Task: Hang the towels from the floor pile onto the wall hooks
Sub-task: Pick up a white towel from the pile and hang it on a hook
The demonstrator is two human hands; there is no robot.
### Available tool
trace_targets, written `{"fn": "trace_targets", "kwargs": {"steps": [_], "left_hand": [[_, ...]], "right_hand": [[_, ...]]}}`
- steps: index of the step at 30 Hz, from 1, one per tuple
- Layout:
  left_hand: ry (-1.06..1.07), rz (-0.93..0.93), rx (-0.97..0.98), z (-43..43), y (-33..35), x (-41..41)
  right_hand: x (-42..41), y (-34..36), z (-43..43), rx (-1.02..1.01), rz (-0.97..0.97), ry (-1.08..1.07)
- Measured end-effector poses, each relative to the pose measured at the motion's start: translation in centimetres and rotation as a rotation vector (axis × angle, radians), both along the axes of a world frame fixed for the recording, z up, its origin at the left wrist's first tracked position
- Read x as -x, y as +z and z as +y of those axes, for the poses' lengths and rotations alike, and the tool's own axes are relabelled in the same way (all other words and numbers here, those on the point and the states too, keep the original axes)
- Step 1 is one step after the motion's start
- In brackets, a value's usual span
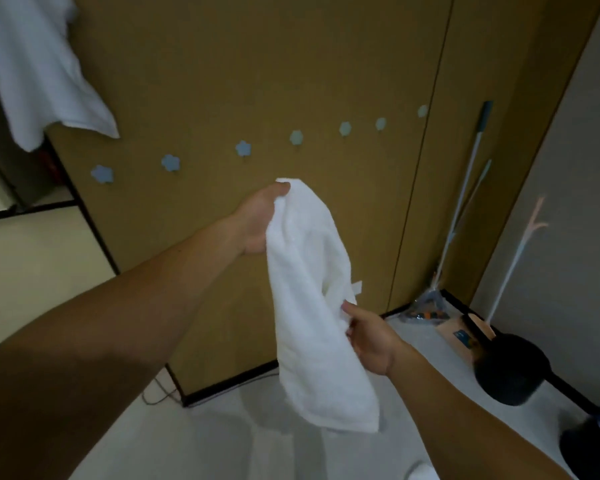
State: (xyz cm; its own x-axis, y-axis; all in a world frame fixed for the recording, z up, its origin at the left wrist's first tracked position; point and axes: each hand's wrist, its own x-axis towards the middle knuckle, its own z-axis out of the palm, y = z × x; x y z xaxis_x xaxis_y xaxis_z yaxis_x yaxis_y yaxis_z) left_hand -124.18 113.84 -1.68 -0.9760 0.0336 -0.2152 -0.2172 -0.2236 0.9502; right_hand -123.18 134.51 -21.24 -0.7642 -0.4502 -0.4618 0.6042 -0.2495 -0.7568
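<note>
Left hand (257, 221) grips the white towel (312, 289) by its top, fingers curled round it. Right hand (371, 337) pinches its lower edge. Blue flower hooks (170, 162) line the brown wall (222, 64) behind. A second towel (42, 64) hangs upper left. Mop handles (465, 202) lean in the right corner.

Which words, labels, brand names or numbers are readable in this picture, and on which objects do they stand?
No text is readable here.
Blue label on the brown box: too small and blurred to read.
Tag on the towel: no print can be made out.
</note>
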Motion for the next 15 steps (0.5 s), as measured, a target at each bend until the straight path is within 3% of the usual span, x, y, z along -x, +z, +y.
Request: {"fn": "trace_targets", "kwargs": {"steps": [3, 8, 13, 15], "left_hand": [[0.218, 0.070, 0.112, -5.1, 1.2, -1.1], [0.525, 0.082, 0.293, -15.4, 1.5, -3.0], [0.558, 0.066, 0.341, -23.5, 2.2, -4.8], [0.555, 0.087, 0.344, -25.9, 2.5, -5.1]], "right_hand": [[0.9, 3.1, -3.6, -0.031, 0.051, -0.029], [3.8, 10.4, -6.6, -0.330, 0.208, -0.211], [4.1, 15.9, -11.4, -0.087, 0.347, -0.517], [3.5, 16.0, -14.4, -0.178, 0.339, -0.461]]}}
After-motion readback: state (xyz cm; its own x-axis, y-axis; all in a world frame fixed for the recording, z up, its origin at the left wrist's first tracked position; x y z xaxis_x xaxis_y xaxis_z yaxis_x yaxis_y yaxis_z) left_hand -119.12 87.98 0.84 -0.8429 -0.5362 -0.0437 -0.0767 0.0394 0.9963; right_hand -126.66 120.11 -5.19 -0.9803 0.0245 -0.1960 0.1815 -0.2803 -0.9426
